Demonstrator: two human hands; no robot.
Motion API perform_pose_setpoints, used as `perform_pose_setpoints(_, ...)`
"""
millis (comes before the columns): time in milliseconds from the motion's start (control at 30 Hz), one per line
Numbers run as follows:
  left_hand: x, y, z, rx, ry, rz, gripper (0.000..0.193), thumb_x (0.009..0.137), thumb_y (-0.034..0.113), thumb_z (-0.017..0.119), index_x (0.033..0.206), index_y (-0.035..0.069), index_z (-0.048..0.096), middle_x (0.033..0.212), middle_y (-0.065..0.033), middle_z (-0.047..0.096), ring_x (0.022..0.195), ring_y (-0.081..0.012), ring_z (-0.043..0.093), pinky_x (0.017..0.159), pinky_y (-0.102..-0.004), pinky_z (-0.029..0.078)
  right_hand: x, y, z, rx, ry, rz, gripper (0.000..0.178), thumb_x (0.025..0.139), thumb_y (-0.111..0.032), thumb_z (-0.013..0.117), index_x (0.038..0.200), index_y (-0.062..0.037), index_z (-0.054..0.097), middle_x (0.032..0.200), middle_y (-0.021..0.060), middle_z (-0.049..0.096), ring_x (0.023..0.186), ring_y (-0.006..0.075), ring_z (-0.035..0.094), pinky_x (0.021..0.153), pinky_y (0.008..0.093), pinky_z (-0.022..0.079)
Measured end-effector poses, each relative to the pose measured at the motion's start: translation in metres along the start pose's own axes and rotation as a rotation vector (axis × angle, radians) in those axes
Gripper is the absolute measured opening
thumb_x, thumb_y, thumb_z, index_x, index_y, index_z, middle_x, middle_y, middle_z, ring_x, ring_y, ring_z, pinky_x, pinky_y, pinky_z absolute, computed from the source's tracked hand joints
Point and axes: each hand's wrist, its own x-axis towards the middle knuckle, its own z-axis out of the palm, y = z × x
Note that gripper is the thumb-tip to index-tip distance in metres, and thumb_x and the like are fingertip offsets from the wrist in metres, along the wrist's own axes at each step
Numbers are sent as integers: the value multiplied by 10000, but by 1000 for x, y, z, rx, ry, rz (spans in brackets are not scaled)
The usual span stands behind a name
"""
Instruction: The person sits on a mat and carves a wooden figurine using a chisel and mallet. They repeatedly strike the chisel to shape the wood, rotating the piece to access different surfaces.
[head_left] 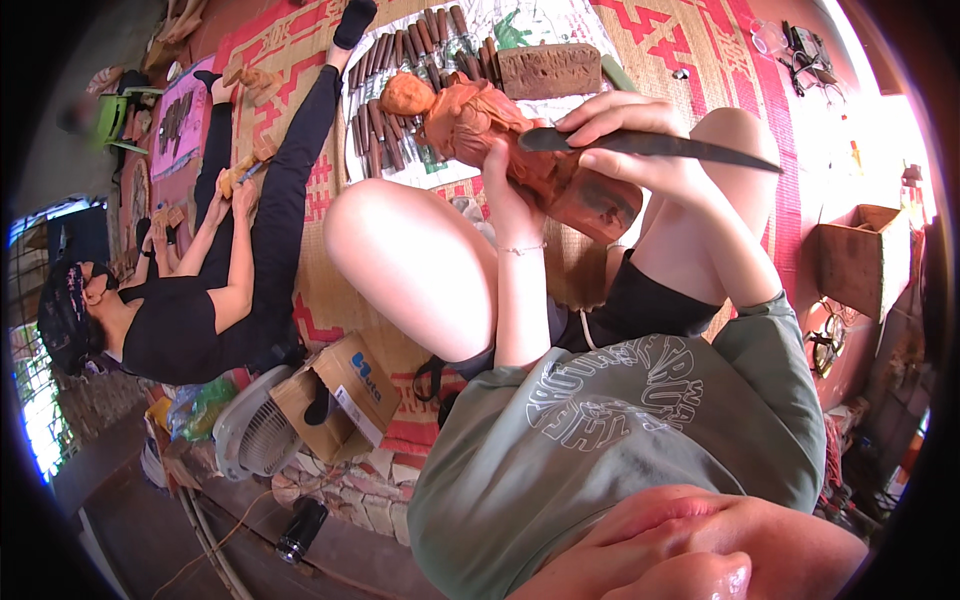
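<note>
between bent knees [360, 225], left hand [514, 192] grips carved reddish figure [478, 122], right hand [655, 120] pinches dark tapered tool [690, 147] over it, likely surface shaping, next stroke probably needing steady support.

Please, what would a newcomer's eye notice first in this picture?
Probably the reddish-brown carved figure at upper centre: the left hand holds it, and the right hand grips a long dark tool over it. Beyond it, wooden-handled tools lie on a white cloth. At left, a person in black handles a small light-coloured piece.
</note>
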Motion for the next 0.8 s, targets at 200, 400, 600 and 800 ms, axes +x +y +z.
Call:
perform_pose_setpoints(200, 4, 1, 2, 67, -57, 114, 610, 920, 528, 329, 1292, 47, 383, 1159, -130, 532, 1025, -259, 559, 894, -393, 462, -6, 5, 15, -146, 5, -33, 154, 726, -95, 710, 833, -14, 634, 923, 130, 671, 868, 255, 656, 773, 339, 521)
perform_pose_setpoints(400, 1, 1, 17, 117, 47, 170, 588, 930, 517, 310, 1290, 58, 384, 1126, -129, 539, 950, -264, 579, 853, -385, 485, -8, 12, 27, -225, 0, -57, 135, 710, -80, 697, 791, -13, 613, 900, 136, 663, 846, 268, 651, 739, 343, 523)
perform_pose_setpoints(600, 5, 4, -8, 20, -286, 61, 590, 930, 524, 312, 1277, 54, 389, 1133, -125, 532, 963, -250, 568, 857, -394, 475, -16, 15, 26, -156, -113, -156, 113, 703, -94, 644, 706, -6, 575, 784, 150, 642, 767, 274, 633, 669, 364, 507)
perform_pose_setpoints(800, 2, -3, 12, 35, -1, 114, 631, 916, 566, 309, 1260, 46, 401, 1044, -134, 559, 878, -261, 587, 784, -385, 495, -12, 9, 29, -149, -17, -122, 75, 705, -43, 649, 740, -1, 598, 865, 156, 647, 769, 277, 637, 695, 352, 512)
